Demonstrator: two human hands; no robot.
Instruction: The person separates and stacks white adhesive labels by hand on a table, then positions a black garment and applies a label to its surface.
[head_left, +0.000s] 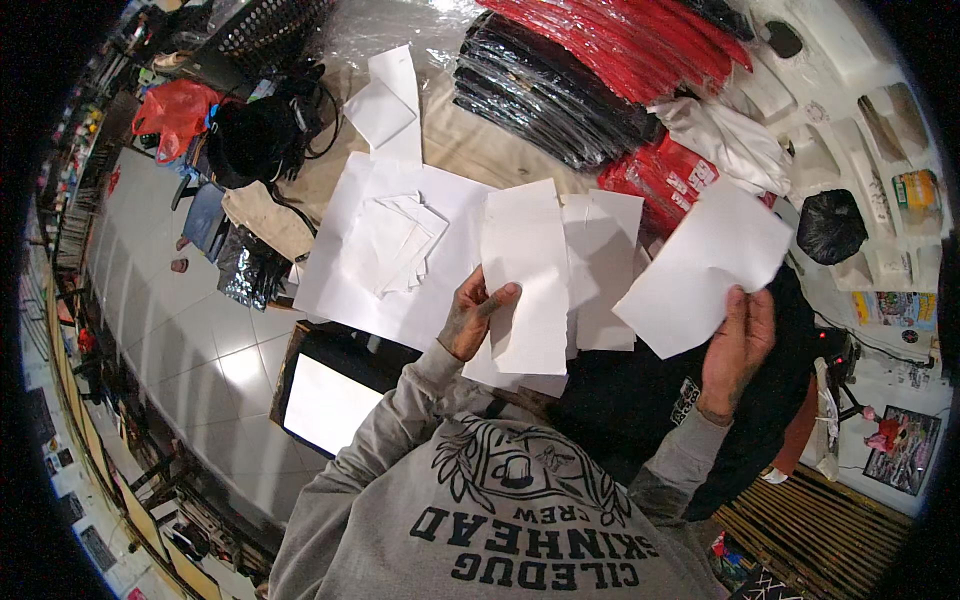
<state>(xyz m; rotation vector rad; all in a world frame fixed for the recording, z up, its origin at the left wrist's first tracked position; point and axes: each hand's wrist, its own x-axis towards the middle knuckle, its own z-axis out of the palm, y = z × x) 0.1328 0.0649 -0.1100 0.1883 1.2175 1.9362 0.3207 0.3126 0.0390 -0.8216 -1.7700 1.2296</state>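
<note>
My left hand (478, 311) grips a long white paper sheet (528, 255) by its left edge, thumb on top. Off to the right, my right hand (739, 352) pinches a second white sheet (705, 270) at its lower right corner, and that sheet is tilted. Beneath and between the two lie more white paper pieces (606, 300), partly covered. To the left of my left hand, a small pile of cut white paper pieces (397, 244) rests on a large white sheet (330, 289). Beyond it, two white pieces (394, 112) overlap.
Plastic-wrapped black garments (544, 94) and red ones (637, 45) are stacked at the back. A white cloth (727, 142) lies right of them. At left are a black bag (251, 139) and a red plastic bag (174, 112). A lit white panel (330, 405) sits below the large sheet.
</note>
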